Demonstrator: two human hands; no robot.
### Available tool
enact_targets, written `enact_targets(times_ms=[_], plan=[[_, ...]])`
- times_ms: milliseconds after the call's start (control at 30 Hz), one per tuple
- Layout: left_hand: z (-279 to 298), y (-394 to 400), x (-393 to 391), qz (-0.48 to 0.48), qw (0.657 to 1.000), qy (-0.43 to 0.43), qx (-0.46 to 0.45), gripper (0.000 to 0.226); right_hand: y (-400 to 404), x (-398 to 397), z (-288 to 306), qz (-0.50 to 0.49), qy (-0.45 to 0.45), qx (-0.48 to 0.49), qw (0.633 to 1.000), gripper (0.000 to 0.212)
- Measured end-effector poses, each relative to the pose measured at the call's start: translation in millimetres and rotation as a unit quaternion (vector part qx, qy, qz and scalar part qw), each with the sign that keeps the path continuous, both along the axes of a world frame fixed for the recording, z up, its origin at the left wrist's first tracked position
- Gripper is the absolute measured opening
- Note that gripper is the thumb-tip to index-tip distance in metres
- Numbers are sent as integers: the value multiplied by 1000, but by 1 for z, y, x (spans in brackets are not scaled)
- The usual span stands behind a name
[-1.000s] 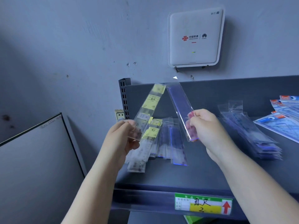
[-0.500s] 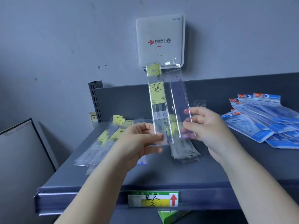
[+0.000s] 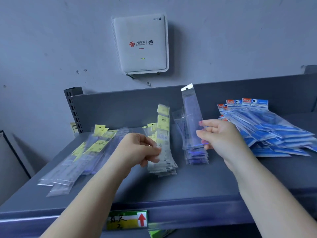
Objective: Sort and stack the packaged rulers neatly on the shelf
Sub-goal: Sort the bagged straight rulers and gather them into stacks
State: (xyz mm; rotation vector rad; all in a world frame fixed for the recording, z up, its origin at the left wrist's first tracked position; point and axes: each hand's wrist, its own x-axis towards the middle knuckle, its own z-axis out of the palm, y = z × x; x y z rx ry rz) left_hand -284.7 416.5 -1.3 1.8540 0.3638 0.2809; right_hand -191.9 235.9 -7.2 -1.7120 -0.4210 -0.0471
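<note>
Your two packets have come apart since half a second ago, when you held them upright side by side in front of the wall box. Now each one is heading down to its own pile on the dark grey metal shelf (image 3: 171, 189).

Your left hand (image 3: 143, 149) pinches the clear yellow-labelled ruler packet (image 3: 163, 127) near its lower end, and the packet is low over the stack of yellow-labelled packets (image 3: 164, 167) at the middle of the shelf. Your right hand (image 3: 221, 134) pinches the clear blue-tinted ruler packet (image 3: 191, 115) between thumb and fingertips, tilted upright just above the stack of blue-tinted packets (image 3: 197, 156).

That split suggests the sorting decision is made and only the laying down is left for these two. Square each packet to the edges of its stack as you let go; the sleeves look slick and may slide.

The loose heap of clear packets (image 3: 82, 157) at the left is still unsorted. The fan of blue geometry-set packs (image 3: 267, 124) at the right lies apart.
</note>
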Motion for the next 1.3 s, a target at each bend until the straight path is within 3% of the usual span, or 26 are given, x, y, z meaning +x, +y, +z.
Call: enact_targets(times_ms=[200, 400, 600, 733, 867, 1000, 1133, 1300], plan=[[-7, -4, 8, 48, 995, 26, 87, 10, 3, 6, -9, -37, -73, -117, 990, 31], [-15, -2, 11, 54, 983, 37, 170, 27, 3, 7, -14, -77, -83, -251, 961, 37], [-19, -2, 6, 38, 973, 39, 224, 24, 2, 2, -13, -92, -102, -277, 951, 23], [-16, 11, -8, 57, 958, -10, 279, 19, 6, -11, -7, -106, -176, -274, 939, 19], [-11, 46, -37, 134, 927, -30, 349, 15, 25, -37, 4, -54, -251, -255, 932, 12], [-18, 92, -68, 214, 905, 23, 367, 27, 60, -62, 6, 39, -217, -236, 946, 12], [-27, 112, -83, 223, 895, 69, 381, 38, 102, -83, 3, 96, -214, -260, 937, 15], [-29, 121, -81, 221, 876, 68, 423, 41, 143, -97, -2, 110, -194, -369, 902, 42]])
